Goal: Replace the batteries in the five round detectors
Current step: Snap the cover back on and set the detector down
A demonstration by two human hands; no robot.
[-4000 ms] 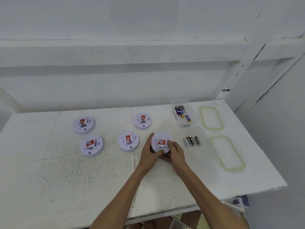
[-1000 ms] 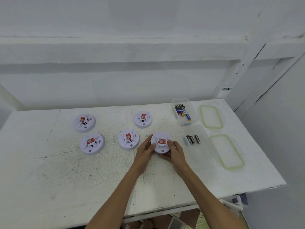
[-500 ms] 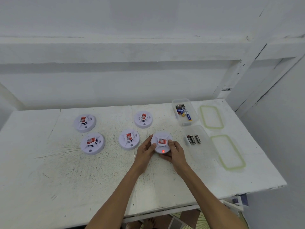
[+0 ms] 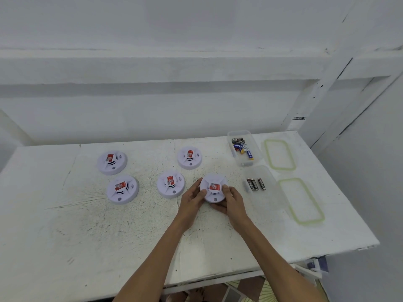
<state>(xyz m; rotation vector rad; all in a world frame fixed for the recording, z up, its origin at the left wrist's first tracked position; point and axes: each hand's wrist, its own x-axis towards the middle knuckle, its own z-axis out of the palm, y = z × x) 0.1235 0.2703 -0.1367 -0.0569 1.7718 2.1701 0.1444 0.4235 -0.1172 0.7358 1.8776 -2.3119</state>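
Left hand (image 4: 192, 200) and right hand (image 4: 233, 202) curl round the round white plastic detector with red label (image 4: 213, 188), just left of the clear plastic tub of three black batteries (image 4: 273, 190). Probably twisting it shut: keep it flat, pressure even.

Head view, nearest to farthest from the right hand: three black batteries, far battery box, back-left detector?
1. Three black batteries, just right of the right hand.
2. Far battery box, behind the batteries.
3. Back-left detector, far left.
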